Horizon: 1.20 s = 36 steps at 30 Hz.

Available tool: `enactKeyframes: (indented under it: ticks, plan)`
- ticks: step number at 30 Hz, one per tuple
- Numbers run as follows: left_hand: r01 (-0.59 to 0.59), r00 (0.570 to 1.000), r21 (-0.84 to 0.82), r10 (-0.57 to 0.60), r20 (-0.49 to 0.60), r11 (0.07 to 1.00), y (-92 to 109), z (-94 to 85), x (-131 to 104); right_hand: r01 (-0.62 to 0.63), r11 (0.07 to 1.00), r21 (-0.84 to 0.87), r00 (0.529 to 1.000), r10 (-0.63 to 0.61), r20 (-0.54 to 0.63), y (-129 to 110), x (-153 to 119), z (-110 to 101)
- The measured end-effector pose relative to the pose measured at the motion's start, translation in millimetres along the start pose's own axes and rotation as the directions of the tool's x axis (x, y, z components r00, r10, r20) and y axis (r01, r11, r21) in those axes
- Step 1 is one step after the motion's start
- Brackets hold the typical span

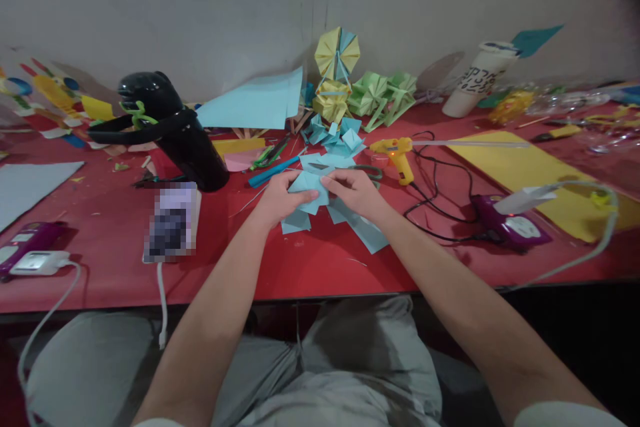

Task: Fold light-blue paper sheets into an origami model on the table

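A small light-blue paper piece is held between my two hands above the red table. My left hand pinches its left side, thumb on top. The fingers of my right hand close on its right edge. More blue paper pieces lie under and around my hands, with a longer blue strip below my right hand. Scissors rest on paper just behind my hands. Folded blue pieces are heaped farther back.
A yellow glue gun with a black cord stands right of my hands. Purple power strip and yellow sheets lie farther right. On the left are a black bottle and phone. Folded paper wheels stand by the wall.
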<state>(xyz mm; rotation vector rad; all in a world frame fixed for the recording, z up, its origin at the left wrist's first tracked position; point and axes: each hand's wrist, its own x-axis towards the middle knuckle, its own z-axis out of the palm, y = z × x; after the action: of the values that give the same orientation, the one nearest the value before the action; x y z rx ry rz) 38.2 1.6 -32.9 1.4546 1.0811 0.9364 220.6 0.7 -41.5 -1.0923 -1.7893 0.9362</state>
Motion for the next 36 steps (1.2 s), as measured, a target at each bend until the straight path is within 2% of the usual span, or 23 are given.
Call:
enactKeyframes:
  ticks: [3, 7, 9, 11, 15, 19, 23, 27, 32, 36]
  plan:
    - [0.003, 1.0, 0.05, -0.004, 0.009, 0.999, 0, 1.3, -1, 0.04, 0.998, -0.045, 0.999, -0.041, -0.015, 1, -1, -1]
    - [0.056, 0.994, 0.067, -0.063, 0.093, 0.996, 0, 2.4, -4, 0.068, 0.993, -0.097, 0.998, -0.067, 0.01, 2, -3, -3]
    - [0.063, 0.996, 0.069, -0.067, 0.059, 0.996, -1, 2.6, -3, 0.05, 0.995, -0.086, 0.998, -0.052, -0.026, 2, -3, -2]
    - [0.038, 0.999, 0.076, -0.037, -0.019, 0.996, -2, 2.7, -2, 0.02, 0.999, -0.042, 0.999, -0.022, -0.05, 2, -3, -1]
    - [-0.03, 0.994, 0.011, 0.031, -0.104, 0.999, -7, 3.3, 2, -0.008, 0.999, 0.037, 1.0, 0.008, 0.003, 1, -2, 3]
    - [-0.027, 0.99, -0.088, 0.014, -0.14, 0.996, -9, 3.5, 5, -0.034, 0.998, 0.056, 0.998, 0.032, 0.048, 2, -1, 3]
    - [-0.012, 0.996, -0.125, 0.0, -0.094, 0.992, -8, 2.5, 5, -0.068, 0.989, 0.129, 0.996, 0.06, 0.059, 5, 0, 1]
    - [-0.049, 0.998, -0.032, 0.048, -0.028, 0.998, -7, 2.6, 4, -0.065, 0.987, 0.148, 0.998, 0.067, -0.011, 8, 1, 0]
    - [-0.05, 0.994, -0.109, 0.039, -0.103, 0.993, -9, 3.4, 6, -0.082, 0.984, 0.159, 0.997, 0.082, 0.003, 12, 2, 1]
    - [0.006, 0.996, -0.11, -0.016, -0.087, 0.994, -9, 3.5, 6, -0.055, 0.989, 0.138, 0.998, 0.055, 0.0, 15, 3, 0]
